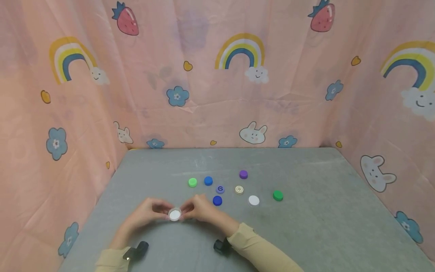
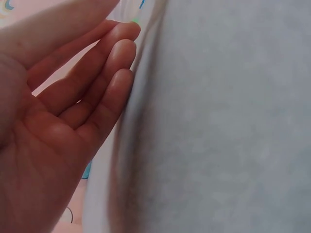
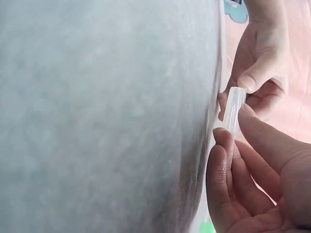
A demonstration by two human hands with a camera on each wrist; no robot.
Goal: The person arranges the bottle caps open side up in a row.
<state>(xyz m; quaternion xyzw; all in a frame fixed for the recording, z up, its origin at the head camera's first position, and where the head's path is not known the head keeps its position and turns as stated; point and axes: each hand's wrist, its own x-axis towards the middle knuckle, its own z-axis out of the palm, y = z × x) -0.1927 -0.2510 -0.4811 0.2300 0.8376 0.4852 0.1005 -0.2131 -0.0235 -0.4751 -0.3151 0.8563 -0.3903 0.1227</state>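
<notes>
A white bottle cap with a translucent rim is held between both hands near the front left of the table. My left hand pinches its left side with thumb and fingers, and my right hand pinches the right side. Seen from the right wrist, the ribbed edge of the cap shows between the two thumbs. The left wrist view has the left hand with fingers bent, but the cap itself is mostly out of that frame. Just beyond the right hand lies a dark blue cap.
Behind the hands lie a light green cap, a blue cap, a lavender cap, a purple cap and a cream cap. Farther right are another white cap and a green cap. Pink curtains surround the grey table.
</notes>
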